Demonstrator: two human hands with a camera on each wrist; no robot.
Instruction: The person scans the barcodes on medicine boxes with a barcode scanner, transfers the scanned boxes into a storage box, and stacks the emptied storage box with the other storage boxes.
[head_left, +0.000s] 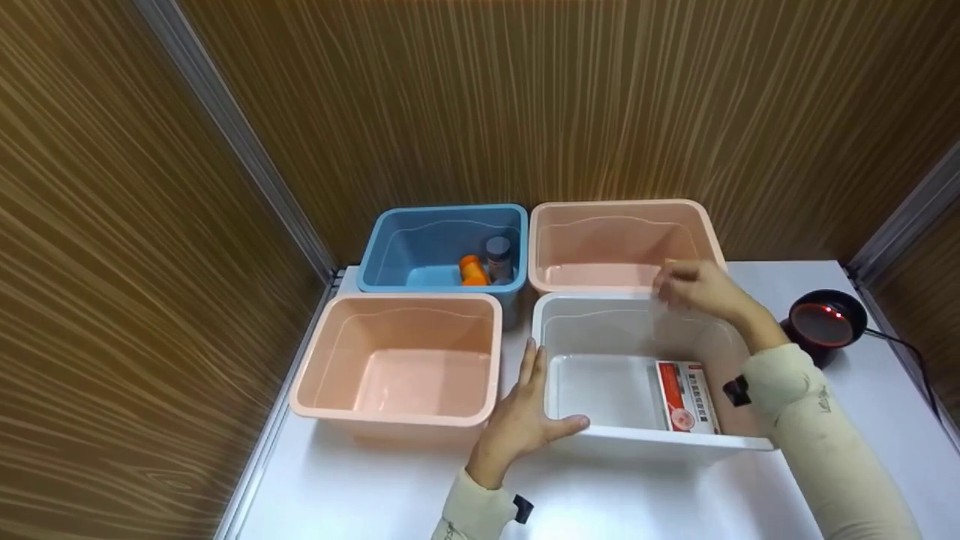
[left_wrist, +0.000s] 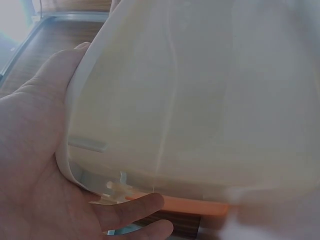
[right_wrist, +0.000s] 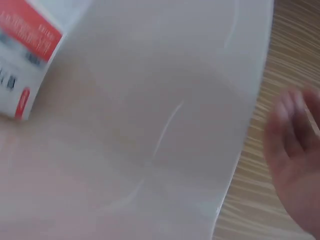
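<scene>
My left hand (head_left: 517,420) rests on the near left corner of a white bin (head_left: 615,433), fingers extended along its side and thumb at the front rim. In the left wrist view the palm lies against the bin's wall. A white and red medicine box (head_left: 688,397) with printed characters lies in the bin's right part. My right hand (head_left: 697,289), blurred, hovers above the bin's far rim, near a back pink bin (head_left: 626,204). Its fingers are bent; a small orange-yellow patch shows by the fingertips, but whether they hold anything cannot be told.
A blue bin (head_left: 442,289) at the back left contains an orange bottle (head_left: 472,271) and a grey-capped jar (head_left: 499,255). Another pink bin (head_left: 397,416) stands at the front left. To the right is a black round device (head_left: 825,322) with red lights and a cable. Wood-grain walls enclose the white table.
</scene>
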